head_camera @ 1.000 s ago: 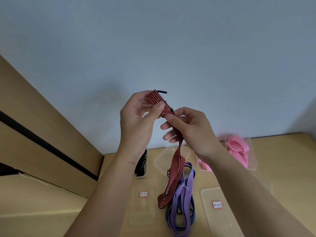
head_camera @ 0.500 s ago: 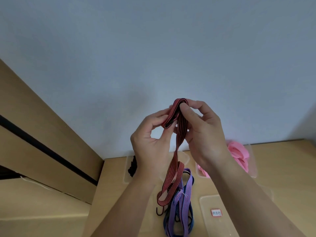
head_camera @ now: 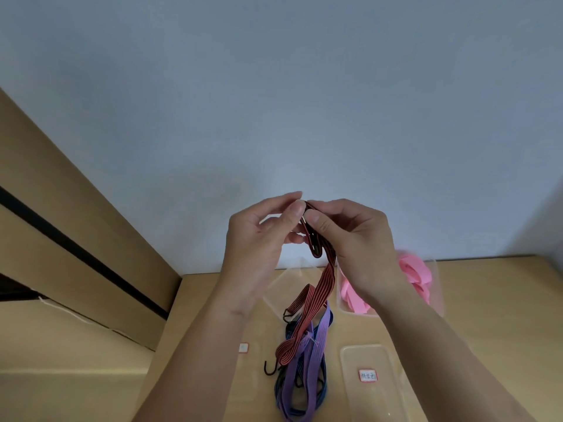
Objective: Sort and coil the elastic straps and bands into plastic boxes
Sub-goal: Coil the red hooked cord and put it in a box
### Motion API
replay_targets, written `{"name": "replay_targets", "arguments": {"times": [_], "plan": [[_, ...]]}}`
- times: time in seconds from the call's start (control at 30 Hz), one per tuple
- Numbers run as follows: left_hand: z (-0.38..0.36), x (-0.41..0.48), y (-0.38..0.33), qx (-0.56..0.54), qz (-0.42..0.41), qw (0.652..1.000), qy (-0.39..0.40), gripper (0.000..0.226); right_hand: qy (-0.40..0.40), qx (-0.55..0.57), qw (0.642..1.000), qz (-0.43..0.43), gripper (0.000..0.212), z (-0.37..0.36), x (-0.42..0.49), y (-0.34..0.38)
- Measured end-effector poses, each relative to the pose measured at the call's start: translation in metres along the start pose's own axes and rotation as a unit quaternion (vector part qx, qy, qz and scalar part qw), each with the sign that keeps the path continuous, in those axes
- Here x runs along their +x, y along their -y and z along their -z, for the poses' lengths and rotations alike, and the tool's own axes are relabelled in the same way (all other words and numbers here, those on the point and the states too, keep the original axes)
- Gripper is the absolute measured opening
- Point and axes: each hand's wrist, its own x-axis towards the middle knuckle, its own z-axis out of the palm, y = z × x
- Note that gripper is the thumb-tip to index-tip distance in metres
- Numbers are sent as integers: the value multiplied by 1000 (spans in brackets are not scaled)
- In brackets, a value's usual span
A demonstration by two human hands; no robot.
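Red/black striped elastic strap (head_camera: 326, 284) w/ hook end: folded top pinched betw. thumb & fingers of L hand (head_camera: 259, 239) & R hand (head_camera: 356, 242); tail hangs below. Purple flat strap (head_camera: 316, 339): beneath hands.

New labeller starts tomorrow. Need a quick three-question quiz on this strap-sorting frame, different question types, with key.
1. True or false: the red-and-black striped elastic strap lies wholly on the wooden table.
2. Of the left hand and the right hand, which pinches the strap's folded top? A) left only B) both C) right only
3. Fill in: the pink flat bands sit in a clear plastic ___ behind the right wrist.
Key: 1 false, its top is held up in the air; 2 B; 3 box.
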Motion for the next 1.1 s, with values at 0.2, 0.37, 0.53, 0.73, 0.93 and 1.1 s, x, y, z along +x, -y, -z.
{"name": "replay_targets", "arguments": {"times": [0.2, 0.37, 0.53, 0.73, 0.93, 1.1], "plan": [[-4, -7, 1, 25, 26, 999, 16, 21, 41, -11, 999, -16, 13, 16, -4, 0], [-2, -14, 3, 35, 41, 998, 30, 18, 64, 11, 997, -44, 13, 23, -7, -1], [-4, -16, 6, -29, 70, 997, -18, 22, 68, 24, 995, -70, 15, 21, -12, -7], [-2, -14, 7, -102, 70, 985, -122, 13, 137, 8, 983, -123, 26, 30, -19, -15], [1, -13, 7, -142, 85, 974, -155, 15, 149, 6, 985, -88, 26, 30, -16, -16], [6, -16, 9, -140, 114, 972, -147, 17, 94, -20, 991, -89, 25, 33, -8, -13]]}}
